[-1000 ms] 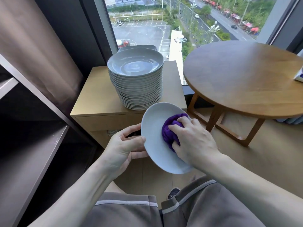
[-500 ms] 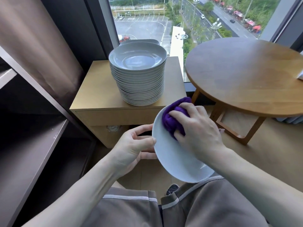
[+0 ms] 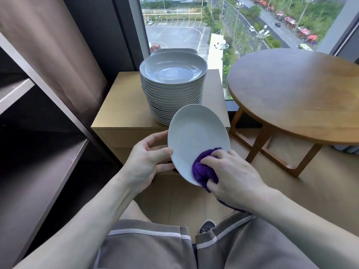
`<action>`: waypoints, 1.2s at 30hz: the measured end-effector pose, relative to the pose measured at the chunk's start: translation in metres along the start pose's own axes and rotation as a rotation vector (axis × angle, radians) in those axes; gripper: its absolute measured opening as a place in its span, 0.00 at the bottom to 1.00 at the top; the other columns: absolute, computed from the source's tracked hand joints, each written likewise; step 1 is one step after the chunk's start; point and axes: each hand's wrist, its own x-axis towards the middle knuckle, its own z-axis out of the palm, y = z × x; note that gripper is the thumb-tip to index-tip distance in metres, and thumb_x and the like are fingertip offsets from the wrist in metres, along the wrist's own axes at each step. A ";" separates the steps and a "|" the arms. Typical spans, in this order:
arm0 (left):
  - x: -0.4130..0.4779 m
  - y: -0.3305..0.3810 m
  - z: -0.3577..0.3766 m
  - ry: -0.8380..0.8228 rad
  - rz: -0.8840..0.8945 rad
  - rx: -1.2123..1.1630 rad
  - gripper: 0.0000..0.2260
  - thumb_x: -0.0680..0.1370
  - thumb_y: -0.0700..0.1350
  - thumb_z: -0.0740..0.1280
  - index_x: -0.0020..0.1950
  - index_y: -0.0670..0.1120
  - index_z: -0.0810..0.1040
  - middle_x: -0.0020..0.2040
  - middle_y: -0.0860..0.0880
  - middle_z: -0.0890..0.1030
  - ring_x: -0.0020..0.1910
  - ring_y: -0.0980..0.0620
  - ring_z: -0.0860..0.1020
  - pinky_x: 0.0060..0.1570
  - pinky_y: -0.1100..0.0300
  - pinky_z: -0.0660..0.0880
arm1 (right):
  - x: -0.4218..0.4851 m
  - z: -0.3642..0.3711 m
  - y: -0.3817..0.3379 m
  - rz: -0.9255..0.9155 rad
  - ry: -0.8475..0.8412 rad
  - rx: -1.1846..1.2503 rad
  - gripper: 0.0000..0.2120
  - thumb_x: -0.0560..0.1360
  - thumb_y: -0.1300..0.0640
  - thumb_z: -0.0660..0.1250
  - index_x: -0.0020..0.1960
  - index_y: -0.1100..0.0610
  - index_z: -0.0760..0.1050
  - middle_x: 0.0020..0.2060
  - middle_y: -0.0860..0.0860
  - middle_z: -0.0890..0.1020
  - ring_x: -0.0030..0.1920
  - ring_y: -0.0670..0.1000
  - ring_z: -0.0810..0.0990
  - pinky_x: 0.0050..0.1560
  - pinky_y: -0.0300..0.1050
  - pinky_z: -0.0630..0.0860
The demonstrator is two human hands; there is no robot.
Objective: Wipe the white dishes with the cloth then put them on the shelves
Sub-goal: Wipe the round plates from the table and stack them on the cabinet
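Head view: my left hand [image 3: 147, 162] pinches the smooth oval white dish [image 3: 196, 140] at its rim. My right hand [image 3: 231, 175] curls round the bunched purple cloth [image 3: 204, 171], hiding the dish's lower edge.

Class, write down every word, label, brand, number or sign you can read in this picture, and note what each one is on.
None can be read.
The held plate, stack of plates, purple cloth, cabinet and round table carry no print.
On the street outside the window, any signs or vehicle markings are too small to read.
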 end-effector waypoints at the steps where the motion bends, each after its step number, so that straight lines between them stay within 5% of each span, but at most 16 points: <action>1: 0.000 0.000 0.000 -0.007 -0.005 0.003 0.22 0.74 0.35 0.76 0.66 0.50 0.79 0.54 0.39 0.87 0.50 0.42 0.88 0.42 0.53 0.84 | -0.002 0.002 -0.005 -0.035 -0.006 0.022 0.24 0.75 0.44 0.68 0.70 0.42 0.70 0.65 0.45 0.75 0.63 0.50 0.72 0.56 0.43 0.77; 13: -0.012 -0.018 0.027 -0.249 -0.156 0.002 0.29 0.69 0.46 0.79 0.69 0.45 0.81 0.57 0.36 0.85 0.49 0.43 0.86 0.46 0.51 0.83 | 0.011 -0.022 0.006 0.070 0.313 0.231 0.24 0.71 0.55 0.74 0.67 0.51 0.77 0.66 0.52 0.76 0.64 0.59 0.72 0.60 0.55 0.74; 20: -0.009 -0.019 0.022 -0.146 -0.101 0.029 0.34 0.64 0.46 0.81 0.70 0.45 0.79 0.56 0.36 0.86 0.48 0.42 0.87 0.43 0.51 0.84 | 0.019 -0.014 0.039 0.207 0.231 0.069 0.25 0.75 0.49 0.70 0.71 0.47 0.73 0.66 0.52 0.73 0.60 0.56 0.70 0.54 0.51 0.74; 27: -0.006 -0.009 0.009 -0.068 -0.043 -0.017 0.28 0.70 0.42 0.78 0.70 0.45 0.78 0.58 0.38 0.86 0.51 0.40 0.87 0.44 0.51 0.84 | 0.023 -0.009 0.046 0.224 0.166 0.072 0.25 0.74 0.47 0.70 0.70 0.46 0.73 0.65 0.50 0.73 0.60 0.56 0.70 0.53 0.50 0.73; 36: -0.037 -0.010 0.013 0.085 -0.019 -0.101 0.38 0.64 0.47 0.81 0.73 0.45 0.75 0.60 0.39 0.85 0.52 0.41 0.86 0.46 0.52 0.83 | 0.022 -0.024 0.048 0.182 0.323 0.216 0.26 0.73 0.51 0.73 0.69 0.48 0.74 0.66 0.50 0.75 0.61 0.55 0.72 0.54 0.50 0.75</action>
